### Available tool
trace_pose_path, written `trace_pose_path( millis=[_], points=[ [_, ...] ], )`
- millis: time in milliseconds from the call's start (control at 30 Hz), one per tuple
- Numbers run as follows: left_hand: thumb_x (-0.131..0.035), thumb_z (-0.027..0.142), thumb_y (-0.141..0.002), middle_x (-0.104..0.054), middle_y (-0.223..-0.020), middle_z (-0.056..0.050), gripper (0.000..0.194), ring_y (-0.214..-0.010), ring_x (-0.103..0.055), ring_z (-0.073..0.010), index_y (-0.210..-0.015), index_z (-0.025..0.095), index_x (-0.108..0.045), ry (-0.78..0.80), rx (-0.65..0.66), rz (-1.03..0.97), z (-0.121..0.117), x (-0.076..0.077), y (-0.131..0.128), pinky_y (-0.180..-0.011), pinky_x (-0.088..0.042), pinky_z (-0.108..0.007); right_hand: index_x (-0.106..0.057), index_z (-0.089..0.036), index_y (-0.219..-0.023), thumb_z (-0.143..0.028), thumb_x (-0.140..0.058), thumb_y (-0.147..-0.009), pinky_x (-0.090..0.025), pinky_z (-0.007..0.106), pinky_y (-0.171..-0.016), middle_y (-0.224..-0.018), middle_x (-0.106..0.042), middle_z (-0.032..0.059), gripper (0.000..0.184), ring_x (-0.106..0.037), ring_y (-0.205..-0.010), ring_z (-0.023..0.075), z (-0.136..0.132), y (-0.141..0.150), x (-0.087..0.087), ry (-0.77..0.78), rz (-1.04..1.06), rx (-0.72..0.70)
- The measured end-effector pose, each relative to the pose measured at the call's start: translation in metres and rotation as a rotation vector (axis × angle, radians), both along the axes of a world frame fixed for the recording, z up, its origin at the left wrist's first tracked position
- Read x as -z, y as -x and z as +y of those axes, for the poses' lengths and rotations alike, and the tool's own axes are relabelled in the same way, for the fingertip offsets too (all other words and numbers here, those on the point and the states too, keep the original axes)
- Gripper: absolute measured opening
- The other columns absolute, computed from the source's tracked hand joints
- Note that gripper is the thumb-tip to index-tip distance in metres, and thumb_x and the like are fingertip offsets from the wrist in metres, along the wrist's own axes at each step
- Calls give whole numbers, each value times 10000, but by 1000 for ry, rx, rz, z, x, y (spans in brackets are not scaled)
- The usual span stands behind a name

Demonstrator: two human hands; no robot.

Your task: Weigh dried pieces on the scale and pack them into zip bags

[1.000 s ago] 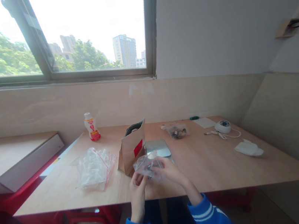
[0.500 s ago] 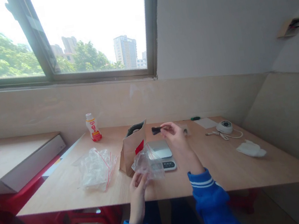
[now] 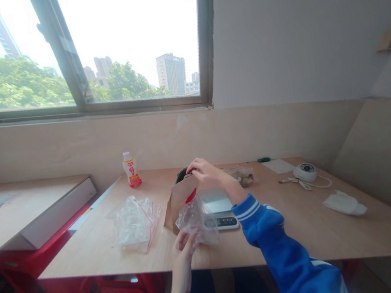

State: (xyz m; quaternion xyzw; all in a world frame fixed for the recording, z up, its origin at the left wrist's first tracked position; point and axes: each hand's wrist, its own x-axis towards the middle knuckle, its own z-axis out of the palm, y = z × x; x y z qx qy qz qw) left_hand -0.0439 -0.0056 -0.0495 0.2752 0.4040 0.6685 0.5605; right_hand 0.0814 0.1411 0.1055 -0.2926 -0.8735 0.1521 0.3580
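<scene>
My left hand [image 3: 185,245] pinches a clear plastic zip bag [image 3: 196,222] in front of the brown paper bag. The brown paper bag [image 3: 177,200] stands with its dark mouth open and a red patch on its side. At that mouth, my right hand [image 3: 204,172] is closed, fingertips at the rim. What the fingers hold there is hidden. A digital scale [image 3: 215,202] with a silver plate sits just right of the paper bag, below my right forearm, partly covered by the zip bag.
Several clear zip bags [image 3: 135,224] lie on the left. Behind them stands a red-and-white bottle [image 3: 132,169]. At the right are a white dome camera [image 3: 305,172] with cables and a crumpled white wrapper [image 3: 344,203]. Another clear bag [image 3: 246,176] with dark contents lies behind the scale.
My right hand has moved left from above the scale to the paper bag's mouth. The small dark object it held is now out of sight. My left hand keeps the zip bag.
</scene>
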Motion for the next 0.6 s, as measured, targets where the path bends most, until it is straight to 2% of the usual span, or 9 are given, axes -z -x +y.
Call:
trace_pose_path(
  millis=[100,200,267,333,400,433,533,600],
  points=[
    [-804,354,-569,-718,-1002,-103,410,-964,-667,-257,-911,152,-705,29,-18,6,0,-2,-1,-797,-531,-290,-598,-193,-1066,-135,-441,-863,-392,349,-970,-1074,-549,71,264,-508,-1056,183,-7,-1,6,-89,131,78],
    [-794,355,-586,-717,-1007,-95,392,-979,-663,-256,-913,161,-700,24,-13,-5,0,-3,0,-815,-528,-291,-547,-220,-1152,-225,-433,-901,-414,336,-951,-1149,-526,67,275,-528,-1050,178,-23,-10,17,-56,318,179],
    [-782,349,-606,-711,-1023,-94,365,-991,-658,-253,-910,166,-698,4,-2,-9,2,-4,0,-837,-523,-297,-574,-225,-1099,-313,-407,-928,-424,339,-930,-1106,-569,59,256,-554,-1014,180,-37,-18,31,50,381,241],
    [-774,342,-617,-705,-1043,-97,350,-1008,-651,-255,-911,168,-698,-13,9,-12,4,-5,-1,-855,-520,-306,-590,-225,-1080,-398,-441,-913,-424,348,-932,-1112,-597,62,284,-552,-1054,196,-51,-24,54,208,393,259],
    [-771,327,-614,-707,-1037,-96,347,-1004,-651,-259,-913,169,-695,-19,22,-26,6,-5,-4,-855,-521,-320,-545,-220,-1171,-465,-589,-814,-467,342,-858,-1172,-590,81,434,-576,-1032,212,-61,-28,82,426,378,260],
    [-769,315,-611,-710,-1025,-94,350,-994,-654,-259,-919,168,-692,-22,33,-32,7,-4,-5,-852,-522,-327,-540,-211,-1180,-473,-637,-772,-482,333,-816,-1137,-612,85,495,-597,-986,212,-64,-29,95,519,380,255],
    [-744,249,-600,-721,-986,-93,358,-966,-661,-261,-943,162,-685,-22,122,-26,9,-1,-10,-839,-521,-342,-630,-164,-938,-509,-637,-746,-490,288,-647,-855,-659,56,395,-615,-743,183,-66,-32,123,644,481,274],
    [-713,209,-604,-723,-984,-97,365,-971,-657,-264,-965,163,-681,-17,199,-2,9,3,-10,-833,-515,-344,-614,-161,-795,-539,-637,-726,-455,258,-538,-734,-618,26,385,-569,-611,154,-65,-35,128,627,629,339]
  ],
)
